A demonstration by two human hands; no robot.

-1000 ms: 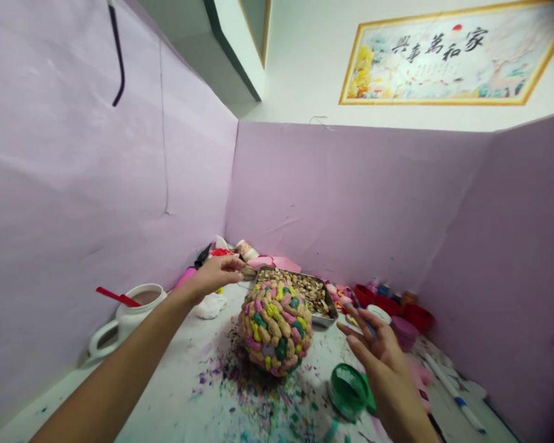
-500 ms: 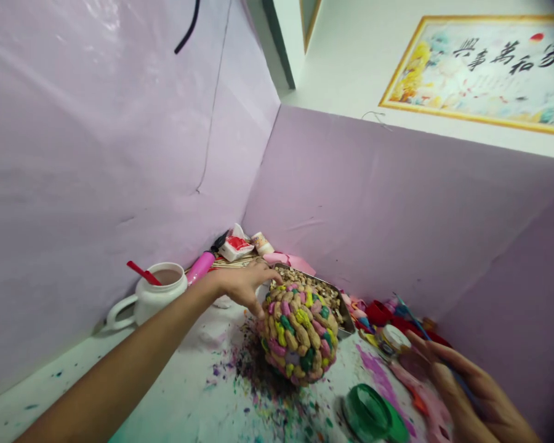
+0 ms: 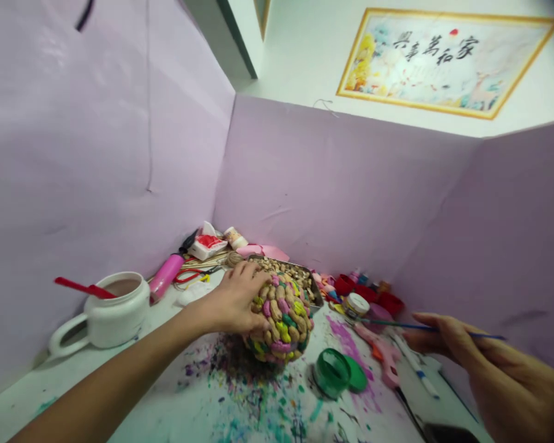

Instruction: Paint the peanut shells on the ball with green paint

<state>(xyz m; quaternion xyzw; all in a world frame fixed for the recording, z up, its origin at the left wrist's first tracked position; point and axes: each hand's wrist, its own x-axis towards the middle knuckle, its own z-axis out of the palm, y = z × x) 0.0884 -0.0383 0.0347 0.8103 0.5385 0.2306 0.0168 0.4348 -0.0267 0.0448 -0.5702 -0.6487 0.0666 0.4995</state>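
A round ball covered in peanuts (image 3: 284,317), some painted pink, yellow and green, rests on the paint-spattered table (image 3: 166,387). My left hand (image 3: 242,295) grips its left side, fingers over the top and thumb lower down. At the right, my right hand (image 3: 493,363) pinches a thin paintbrush (image 3: 397,323) by its blue handle, held level with the bristle end pointing left. Between the ball and that hand stands an open jar of green paint (image 3: 331,374), its green lid (image 3: 356,374) lying beside it.
A white mug (image 3: 115,314) with a red stick stands left, near a pink bottle (image 3: 166,277) and red-handled scissors (image 3: 191,275). Behind the ball sits a metal tray of peanuts (image 3: 314,289). A pink glue gun (image 3: 385,357) and a white-lidded jar (image 3: 356,304) lie right. Purple-covered walls enclose the table.
My left hand has closed further round the peanut ball. The paintbrush in my right hand has swung to nearly level. The view has turned to the right.
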